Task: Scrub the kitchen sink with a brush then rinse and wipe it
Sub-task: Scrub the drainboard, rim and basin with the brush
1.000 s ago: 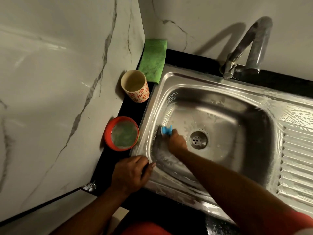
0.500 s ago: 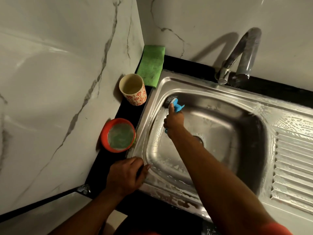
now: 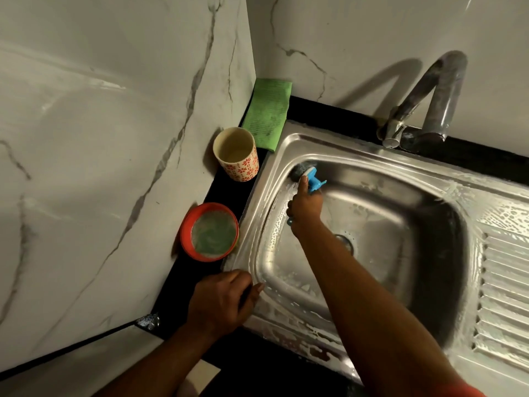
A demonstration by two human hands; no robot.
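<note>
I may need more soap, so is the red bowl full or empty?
Nearly full: greenish foamy liquid comes close to the rim of the red bowl beside the sink.

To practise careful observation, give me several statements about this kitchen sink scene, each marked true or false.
1. The right hand holds the blue brush against the sink's far left corner. True.
2. Water runs from the tap. False: the tap shows no stream.
3. The left hand rests on the sink's near left corner. True.
4. The green cloth lies in the basin. False: the green cloth lies on the counter behind the patterned cup.
5. The red bowl is empty. False: the red bowl holds greenish liquid.
</note>
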